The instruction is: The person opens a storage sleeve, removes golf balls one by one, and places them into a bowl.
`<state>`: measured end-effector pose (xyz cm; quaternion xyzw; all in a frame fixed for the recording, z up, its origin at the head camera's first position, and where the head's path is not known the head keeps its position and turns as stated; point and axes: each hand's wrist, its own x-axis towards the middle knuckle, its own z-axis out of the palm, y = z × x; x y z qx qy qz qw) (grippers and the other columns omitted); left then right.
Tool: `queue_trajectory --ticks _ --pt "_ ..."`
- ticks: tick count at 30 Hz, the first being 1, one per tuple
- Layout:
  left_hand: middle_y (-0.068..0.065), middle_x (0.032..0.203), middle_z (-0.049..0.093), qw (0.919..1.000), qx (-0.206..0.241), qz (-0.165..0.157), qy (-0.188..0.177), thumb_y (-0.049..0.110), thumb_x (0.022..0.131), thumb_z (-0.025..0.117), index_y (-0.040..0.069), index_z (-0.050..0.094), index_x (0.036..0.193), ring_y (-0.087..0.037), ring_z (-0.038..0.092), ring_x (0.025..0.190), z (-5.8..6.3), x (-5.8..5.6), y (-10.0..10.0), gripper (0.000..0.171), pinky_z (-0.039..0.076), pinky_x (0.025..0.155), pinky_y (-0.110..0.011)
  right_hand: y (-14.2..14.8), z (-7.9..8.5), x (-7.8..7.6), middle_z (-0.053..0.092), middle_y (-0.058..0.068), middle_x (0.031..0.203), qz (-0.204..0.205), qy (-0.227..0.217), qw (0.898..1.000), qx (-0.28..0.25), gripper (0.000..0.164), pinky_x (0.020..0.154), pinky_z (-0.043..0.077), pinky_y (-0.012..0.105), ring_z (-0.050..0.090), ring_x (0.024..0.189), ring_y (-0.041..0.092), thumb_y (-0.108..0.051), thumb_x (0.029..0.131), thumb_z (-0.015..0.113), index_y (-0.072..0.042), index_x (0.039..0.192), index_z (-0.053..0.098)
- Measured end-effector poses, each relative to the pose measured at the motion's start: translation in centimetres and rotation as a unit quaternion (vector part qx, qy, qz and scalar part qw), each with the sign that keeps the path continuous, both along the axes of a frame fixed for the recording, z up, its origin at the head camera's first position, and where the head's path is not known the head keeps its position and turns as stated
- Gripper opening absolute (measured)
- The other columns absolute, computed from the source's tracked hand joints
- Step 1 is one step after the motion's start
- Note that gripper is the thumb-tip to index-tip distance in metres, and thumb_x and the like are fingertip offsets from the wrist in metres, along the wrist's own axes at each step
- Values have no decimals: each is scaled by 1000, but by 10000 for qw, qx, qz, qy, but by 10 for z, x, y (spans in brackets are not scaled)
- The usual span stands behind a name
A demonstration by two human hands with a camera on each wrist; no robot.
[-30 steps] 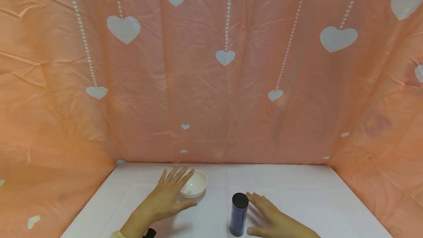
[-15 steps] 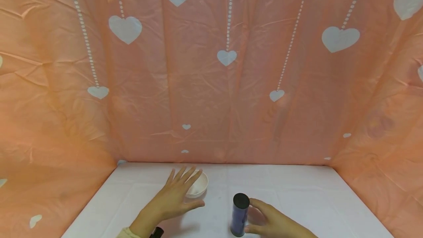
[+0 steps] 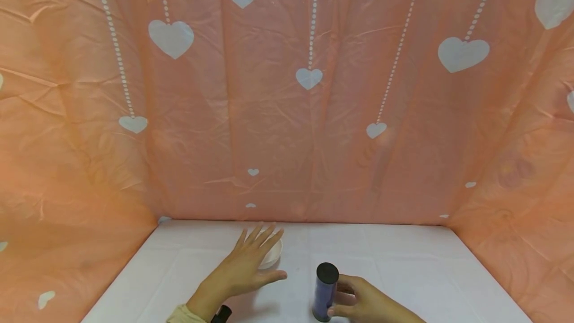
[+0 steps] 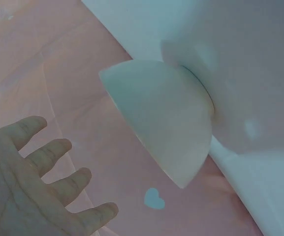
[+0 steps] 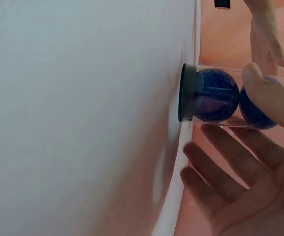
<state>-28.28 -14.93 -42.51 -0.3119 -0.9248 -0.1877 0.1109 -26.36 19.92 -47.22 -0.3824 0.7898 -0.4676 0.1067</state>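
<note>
1. Backdrop (image 3: 269,128), orange-pink, creased; spans the back and both sides.
2. Pale hearts (image 3: 464,55) on it, mixed sizes; several at ends of dotted lines (image 3: 313,10).
3. Tabletop (image 3: 412,258), white, faintly creased; far edge meets backdrop.

Well in from the far edge of the worktop (image 3: 394,253), a tube (image 3: 324,299) with clear, smooth, plastic-looking walls; on top, a matt cap (image 3: 328,272); inside, balls (image 5: 215,96), shiny and finely textured. Closer to that edge, a bowl (image 4: 161,113), smooth with a soft satin finish (plastic or ceramic, hard to say). Across the worktop itself, a smooth, faintly creased, mostly matt covering. Beyond the far edge, a backdrop (image 3: 269,128), thin, wrinkled, plastic-looking, with a slight sheen.
</note>
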Motion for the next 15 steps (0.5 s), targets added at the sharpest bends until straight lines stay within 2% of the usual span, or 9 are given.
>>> queue_trajectory --ticks 3,6,15 --pt "-9 176 28 9999 51 -20 -114 74 96 63 22 35 169 -44 16 163 1 0 3 94 12 127 -74 -3 -1 -1 72 0 132 293 -583 9974 -302 42 107 49 17 66 126 10 -19 100 78 -9 139 65" --pt "-9 176 28 9998 49 -46 -170 74 96 63 22 35 169 -43 16 163 -1 -1 4 94 9 128 -73 -4 -1 -2 73 1 131 400 -908 9941 -429 42 104 50 16 68 124 11 -15 102 76 -6 141 63" --pt "-10 175 32 9998 13 -194 -83 72 98 62 18 37 168 -44 22 161 -4 0 8 92 14 128 -72 -7 -2 -4 73 9 133 490 -1105 9906 -645 48 103 54 21 69 123 14 -13 105 72 1 148 57"
